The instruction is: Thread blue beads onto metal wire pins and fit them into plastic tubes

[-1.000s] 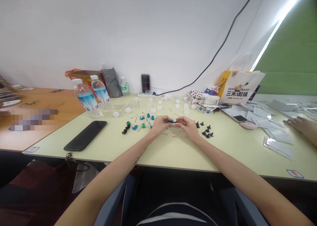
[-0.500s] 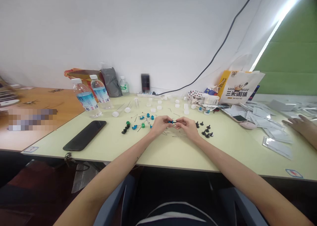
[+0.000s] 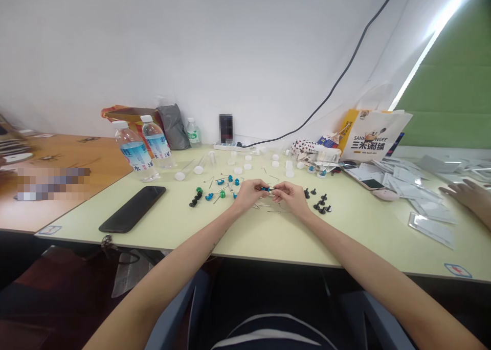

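Over the middle of the pale table, my left hand (image 3: 250, 191) pinches a small blue-and-black part (image 3: 265, 189). My right hand (image 3: 290, 194) is closed at the part's other end, fingertips close to the left ones. What exactly its fingers grip is partly hidden. Several black knob-like pieces (image 3: 322, 202) lie just right of my right hand. Left of my left hand are blue pieces (image 3: 209, 197), a green piece (image 3: 222, 194) and a short row of black pieces (image 3: 193, 201). Thin metal rods, some bent, lie around and beneath the hands.
A black phone (image 3: 132, 209) lies at the left, with two water bottles (image 3: 134, 153) behind it. White caps (image 3: 289, 172) and clear tubes stand farther back. At the right are a paper bag (image 3: 370, 135), flat white packets (image 3: 429, 228) and another person's hand (image 3: 466, 194).
Both hands stay together around the small part, with only slight finger movement. The whole view has shifted a little.
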A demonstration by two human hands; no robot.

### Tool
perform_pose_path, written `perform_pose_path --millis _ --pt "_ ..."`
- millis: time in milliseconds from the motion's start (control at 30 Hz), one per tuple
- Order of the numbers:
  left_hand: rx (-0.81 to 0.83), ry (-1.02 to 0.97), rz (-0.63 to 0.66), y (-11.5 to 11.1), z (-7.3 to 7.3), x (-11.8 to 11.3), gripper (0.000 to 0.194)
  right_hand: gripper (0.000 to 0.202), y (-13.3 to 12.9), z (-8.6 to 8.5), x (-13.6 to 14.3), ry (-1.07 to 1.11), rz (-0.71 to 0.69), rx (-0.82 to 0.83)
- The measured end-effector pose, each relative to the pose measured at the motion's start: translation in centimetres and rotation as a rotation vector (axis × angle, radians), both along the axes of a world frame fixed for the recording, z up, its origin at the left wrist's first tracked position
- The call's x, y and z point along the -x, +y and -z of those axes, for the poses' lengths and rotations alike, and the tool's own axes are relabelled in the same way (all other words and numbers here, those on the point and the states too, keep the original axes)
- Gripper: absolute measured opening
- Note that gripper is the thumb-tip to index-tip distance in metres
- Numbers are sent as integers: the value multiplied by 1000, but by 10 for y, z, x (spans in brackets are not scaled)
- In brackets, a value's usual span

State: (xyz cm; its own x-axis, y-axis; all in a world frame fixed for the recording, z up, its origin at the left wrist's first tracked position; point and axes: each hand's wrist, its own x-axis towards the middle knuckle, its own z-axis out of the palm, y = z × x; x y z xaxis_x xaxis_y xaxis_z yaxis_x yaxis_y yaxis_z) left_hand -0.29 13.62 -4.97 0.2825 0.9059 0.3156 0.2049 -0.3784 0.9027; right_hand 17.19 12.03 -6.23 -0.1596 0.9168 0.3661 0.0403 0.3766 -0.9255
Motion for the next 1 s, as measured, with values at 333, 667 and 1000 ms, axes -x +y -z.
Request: perform_pose_path --millis 333,667,1000 --pt "-26 10 -2 0 0 0 17 26 -1 -1 0 -1 -19 15" --pt "-22 24 -14 -4 -2 -1 17 28 -5 -6 0 -26 -24 24" --pt "4 -11 6 0 0 -1 19 32 -5 -7 0 -60 11 -8"
